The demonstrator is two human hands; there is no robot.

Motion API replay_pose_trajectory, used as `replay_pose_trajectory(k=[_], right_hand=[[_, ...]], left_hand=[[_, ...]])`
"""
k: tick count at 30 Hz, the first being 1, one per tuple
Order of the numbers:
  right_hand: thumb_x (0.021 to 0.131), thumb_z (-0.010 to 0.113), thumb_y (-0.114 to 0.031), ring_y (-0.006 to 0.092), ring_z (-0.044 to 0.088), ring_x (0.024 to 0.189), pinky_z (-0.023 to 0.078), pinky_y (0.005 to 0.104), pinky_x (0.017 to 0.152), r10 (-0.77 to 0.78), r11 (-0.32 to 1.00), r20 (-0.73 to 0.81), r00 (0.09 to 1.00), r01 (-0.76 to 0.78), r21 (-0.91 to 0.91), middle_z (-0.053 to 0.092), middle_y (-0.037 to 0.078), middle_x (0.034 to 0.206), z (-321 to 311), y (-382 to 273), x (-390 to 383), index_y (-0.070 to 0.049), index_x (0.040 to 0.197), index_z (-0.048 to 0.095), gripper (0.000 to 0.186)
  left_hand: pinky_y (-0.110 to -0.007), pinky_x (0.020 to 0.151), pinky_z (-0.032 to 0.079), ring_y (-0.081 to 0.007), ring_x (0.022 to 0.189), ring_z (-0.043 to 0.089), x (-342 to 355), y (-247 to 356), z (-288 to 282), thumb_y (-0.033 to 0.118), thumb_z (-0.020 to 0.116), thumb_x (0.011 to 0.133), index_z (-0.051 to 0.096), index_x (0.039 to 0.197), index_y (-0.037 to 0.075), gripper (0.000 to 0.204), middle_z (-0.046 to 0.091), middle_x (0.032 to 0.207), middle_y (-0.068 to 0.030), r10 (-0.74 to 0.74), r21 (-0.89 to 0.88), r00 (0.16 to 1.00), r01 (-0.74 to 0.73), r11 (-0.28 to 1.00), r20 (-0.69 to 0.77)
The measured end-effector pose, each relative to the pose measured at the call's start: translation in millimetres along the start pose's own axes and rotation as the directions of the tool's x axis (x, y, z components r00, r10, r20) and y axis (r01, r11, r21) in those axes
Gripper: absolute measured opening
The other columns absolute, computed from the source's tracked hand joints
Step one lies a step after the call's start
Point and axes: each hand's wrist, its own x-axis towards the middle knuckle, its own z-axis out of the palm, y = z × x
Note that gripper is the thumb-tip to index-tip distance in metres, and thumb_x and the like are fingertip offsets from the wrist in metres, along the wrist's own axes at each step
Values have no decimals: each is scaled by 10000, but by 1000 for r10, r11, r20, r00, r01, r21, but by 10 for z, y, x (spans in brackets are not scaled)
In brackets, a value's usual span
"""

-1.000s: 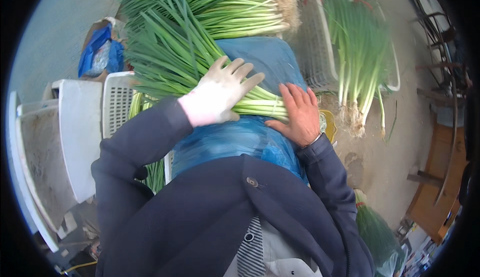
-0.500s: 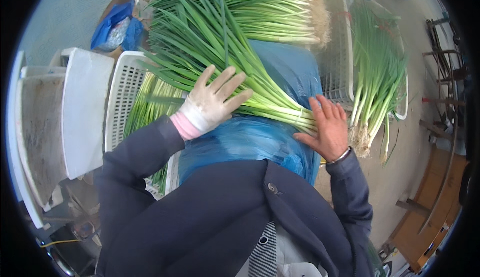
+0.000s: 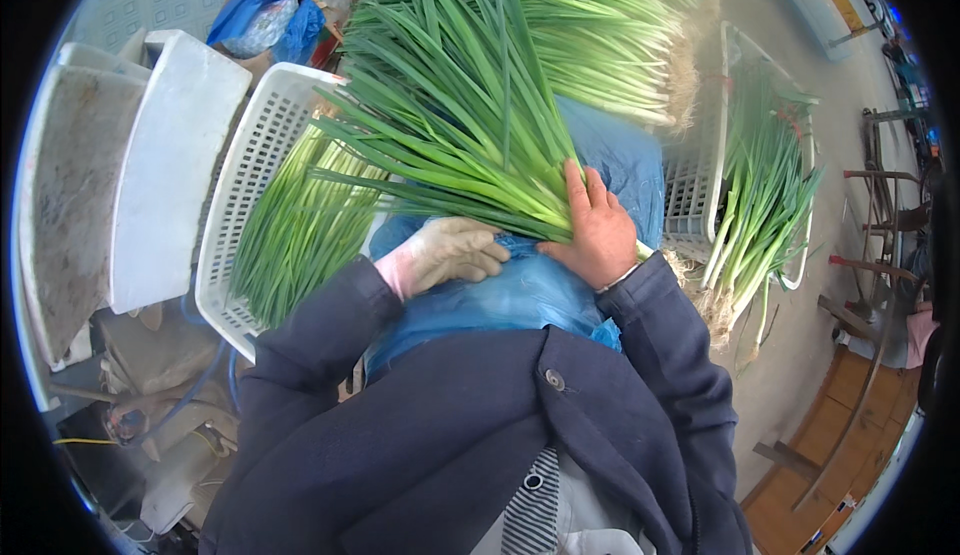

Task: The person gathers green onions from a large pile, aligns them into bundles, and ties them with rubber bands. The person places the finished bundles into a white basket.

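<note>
A bunch of green onions (image 3: pixel 490 145) lies across blue plastic sheeting (image 3: pixel 500 295) in front of me, leaves fanned to the far left. My right hand (image 3: pixel 600 225), bare, grips the stems, thumb on the near side and fingers over the top. The palm and wrist cover most of the white stem ends. My left hand (image 3: pixel 455 253), in a whitish glove, rests at the bunch's near edge, above the plastic. Its fingers are curled together, and whatever may be between them is hidden.
A large pile of green onions (image 3: pixel 610 55) lies beyond. White crates stand left (image 3: pixel 222 245) and right (image 3: pixel 720 145), both holding green onions. White boxes (image 3: pixel 180 175) stand far left, near a blue bag (image 3: pixel 255 5). Metal racks (image 3: pixel 880 195) line the right.
My right hand has moved left and up the stems, closing round the bunch. My left hand has come off the leaves to the near edge, its fingers now curled. The view has shifted.
</note>
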Motion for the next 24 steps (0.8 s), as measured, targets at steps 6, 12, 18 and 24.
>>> replay_pose_trajectory(k=[6, 12, 18, 24], right_hand=[[783, 746, -492, 364, 660, 884, 507, 449, 670, 102, 970, -151, 983, -65, 236, 683, 197, 958, -328, 58, 280, -13, 946, 688, 510], [820, 724, -382, 387, 634, 658, 473, 495, 575, 64, 995, -180, 982, -49, 85, 637, 174, 676, -25, -93, 767, -47, 768, 592, 364], [861, 682, -172, 272, 589, 528, 465, 370, 518, 75, 936, -342, 937, 52, 347, 584, 96, 611, 180, 72, 687, -53, 782, 550, 195], [938, 646, -123, 68, 530, 502, 413, 210, 448, 479, 165, -127, 868, 53, 985, 599, 22, 698, 58, 108, 699, -42, 864, 555, 143]], left_hand=[[-281, 848, 530, -161, 956, 656, 71, -33, 177, 248, 626, 969, 558, 1278, -31, 421, 663, 1126, -114, -1, 147, 986, -23, 989, 164], [-299, 811, 518, -175, 916, 647, -281, 203, 422, 95, 659, 885, 675, 1051, -5, 195, 669, 1029, -94, 511, 623, 839, -502, 600, 185], [-508, 1084, 348, -336, 1299, 459, 266, 644, 430, 216, 720, 780, 568, 1224, 30, 505, 512, 1337, -167, 679, 831, 480, -290, -475, 556], [-502, 1086, 340, -328, 1241, 495, 607, 532, 315, 220, 660, 814, 577, 1232, 43, 461, 550, 1245, -132, 668, 847, 529, -239, -474, 523]])
